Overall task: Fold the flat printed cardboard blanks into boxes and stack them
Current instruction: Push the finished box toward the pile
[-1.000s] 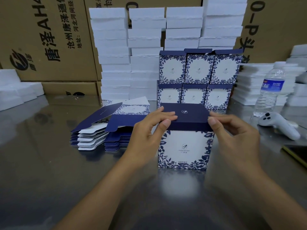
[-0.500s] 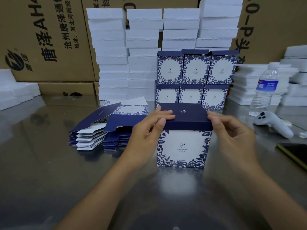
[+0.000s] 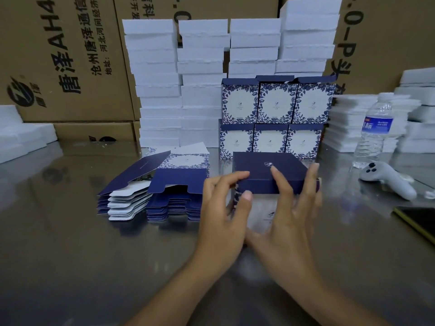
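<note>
1. The box [image 3: 268, 171] sits upright in the middle of the steel table [image 3: 70, 255], navy lid closed, with its floral front mostly hidden by hands.
2. The left hand [image 3: 221, 215] pinches the lid's left front corner, fingers on top and thumb on the front face.
3. The right hand [image 3: 289, 222] is spread in front of the box, fingers straight, a bit blurry.
4. Flat blanks [image 3: 174, 184] are piled just left of it.
5. Finished boxes [image 3: 275, 118] stand behind in two rows of three, with white foam blocks [image 3: 202, 90] stacked behind and beside them.
6. A water bottle [image 3: 374, 132], a controller [image 3: 388, 177] and a dark phone [image 3: 419, 222] are off to the right.
</note>
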Available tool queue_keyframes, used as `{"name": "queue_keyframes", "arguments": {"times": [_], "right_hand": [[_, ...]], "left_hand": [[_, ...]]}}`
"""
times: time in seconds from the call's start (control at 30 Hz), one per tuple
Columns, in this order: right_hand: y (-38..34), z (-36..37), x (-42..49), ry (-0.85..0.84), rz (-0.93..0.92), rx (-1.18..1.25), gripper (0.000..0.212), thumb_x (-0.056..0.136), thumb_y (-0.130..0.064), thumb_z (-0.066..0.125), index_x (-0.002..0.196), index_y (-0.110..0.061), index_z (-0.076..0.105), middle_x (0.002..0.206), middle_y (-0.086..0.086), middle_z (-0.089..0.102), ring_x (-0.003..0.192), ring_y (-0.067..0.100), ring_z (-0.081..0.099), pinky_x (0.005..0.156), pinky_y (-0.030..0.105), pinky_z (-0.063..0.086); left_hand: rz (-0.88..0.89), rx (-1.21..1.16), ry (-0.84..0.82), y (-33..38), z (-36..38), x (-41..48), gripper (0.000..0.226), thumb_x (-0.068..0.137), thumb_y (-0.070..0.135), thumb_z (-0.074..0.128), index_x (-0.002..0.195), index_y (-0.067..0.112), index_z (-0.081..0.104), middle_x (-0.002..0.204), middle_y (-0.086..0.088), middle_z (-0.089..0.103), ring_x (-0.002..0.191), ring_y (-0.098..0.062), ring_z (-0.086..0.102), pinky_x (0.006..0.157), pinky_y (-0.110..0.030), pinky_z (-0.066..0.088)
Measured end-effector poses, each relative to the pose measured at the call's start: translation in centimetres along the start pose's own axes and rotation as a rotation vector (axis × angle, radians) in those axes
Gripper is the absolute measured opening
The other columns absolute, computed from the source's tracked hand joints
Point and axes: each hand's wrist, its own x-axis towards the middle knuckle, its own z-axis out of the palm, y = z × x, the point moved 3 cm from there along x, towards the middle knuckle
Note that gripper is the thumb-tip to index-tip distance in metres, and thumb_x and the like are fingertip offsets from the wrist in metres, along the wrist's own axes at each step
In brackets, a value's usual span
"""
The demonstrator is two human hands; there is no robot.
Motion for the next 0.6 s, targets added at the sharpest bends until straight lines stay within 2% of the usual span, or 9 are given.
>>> {"name": "queue_keyframes", "arguments": {"times": [0.1, 0.2, 0.23, 0.27, 0.3, 0.33, 0.4, 0.53, 0.6], "right_hand": [[1.8, 0.2, 1.3, -0.019, 0.073, -0.013, 0.093, 0.062, -0.047, 0.080, 0.140, -0.025, 0.033, 0.156, 0.004, -0.012, 0.142, 0.029, -0.001, 0.108, 0.054, 0.019], [4.2, 0.6, 3.5, -0.025, 0.125, -0.061, 0.091, 0.058, -0.045, 0.082, 0.134, -0.022, 0.038, 0.156, 0.009, -0.007, 0.141, 0.031, 0.002, 0.110, 0.050, 0.018], [5.1, 0.8, 4.3, -0.024, 0.139, -0.091, 0.090, 0.057, -0.045, 0.082, 0.133, -0.021, 0.039, 0.156, 0.010, -0.005, 0.141, 0.034, 0.003, 0.110, 0.050, 0.017], [6.2, 1.0, 5.2, -0.026, 0.157, -0.118, 0.091, 0.057, -0.044, 0.082, 0.133, -0.021, 0.039, 0.157, 0.010, -0.003, 0.140, 0.036, 0.004, 0.110, 0.051, 0.017], [7.4, 1.2, 6.1, -0.030, 0.179, -0.144, 0.091, 0.057, -0.045, 0.083, 0.134, -0.022, 0.038, 0.157, 0.010, -0.003, 0.141, 0.037, 0.005, 0.109, 0.053, 0.019], [8.6, 1.3, 6.9, -0.032, 0.203, -0.173, 0.091, 0.058, -0.046, 0.082, 0.134, -0.024, 0.037, 0.157, 0.008, -0.003, 0.141, 0.037, 0.005, 0.108, 0.055, 0.022], [11.1, 1.5, 8.6, -0.026, 0.250, -0.231, 0.091, 0.060, -0.048, 0.082, 0.135, -0.028, 0.034, 0.157, 0.004, -0.005, 0.142, 0.038, 0.005, 0.103, 0.059, 0.029], [15.2, 2.3, 11.6, -0.054, 0.339, -0.315, 0.094, 0.063, -0.052, 0.079, 0.139, -0.033, 0.026, 0.157, -0.005, -0.012, 0.143, 0.036, 0.001, 0.099, 0.064, 0.031], [16.8, 2.9, 13.0, -0.075, 0.377, -0.338, 0.095, 0.064, -0.053, 0.078, 0.140, -0.033, 0.025, 0.157, -0.005, -0.012, 0.144, 0.034, 0.001, 0.099, 0.065, 0.031]], "left_hand": [[0.001, -0.070, -0.115, -0.1, 0.9, -0.4, 0.036, 0.087, 0.022, 0.051, 0.119, 0.037, 0.052, 0.118, 0.009, 0.048, 0.103, 0.013, 0.050, 0.082, -0.009, 0.043], [-0.096, -0.109, -0.219, -1.5, 1.7, -0.4, 0.036, 0.089, 0.025, 0.051, 0.125, 0.029, 0.048, 0.122, 0.013, 0.054, 0.114, 0.009, 0.049, 0.093, -0.013, 0.042], [-0.112, -0.056, -0.224, -1.9, 1.8, -0.3, 0.027, 0.092, 0.024, 0.052, 0.119, 0.026, 0.053, 0.117, 0.014, 0.057, 0.111, 0.008, 0.052, 0.094, -0.014, 0.041], [-0.134, -0.018, -0.231, -2.4, 1.8, 0.0, 0.014, 0.095, 0.020, 0.053, 0.107, 0.024, 0.059, 0.106, 0.013, 0.062, 0.102, 0.005, 0.056, 0.090, -0.016, 0.043], [-0.178, -0.007, -0.248, -2.8, 1.9, 0.3, 0.011, 0.096, 0.017, 0.053, 0.091, 0.021, 0.062, 0.090, 0.011, 0.065, 0.087, 0.000, 0.059, 0.082, -0.019, 0.045], [-0.232, -0.006, -0.264, -3.4, 1.9, 0.5, 0.023, 0.096, 0.015, 0.051, 0.075, 0.018, 0.060, 0.073, 0.009, 0.062, 0.072, -0.005, 0.058, 0.074, -0.023, 0.044], [-0.346, -0.035, -0.298, -4.4, 2.0, 0.8, 0.036, 0.096, 0.016, 0.049, 0.061, 0.015, 0.051, 0.053, 0.004, 0.052, 0.055, -0.012, 0.049, 0.062, -0.028, 0.041], [-0.418, -0.047, -0.306, -5.9, 2.3, 1.5, 0.049, 0.096, 0.020, 0.049, 0.047, 0.022, 0.044, 0.042, 0.004, 0.041, 0.043, -0.013, 0.040, 0.051, -0.022, 0.036], [-0.421, -0.054, -0.297, -6.3, 2.4, 1.8, 0.049, 0.094, 0.022, 0.050, 0.046, 0.021, 0.042, 0.041, 0.005, 0.035, 0.040, -0.011, 0.034, 0.047, -0.022, 0.030]]}}
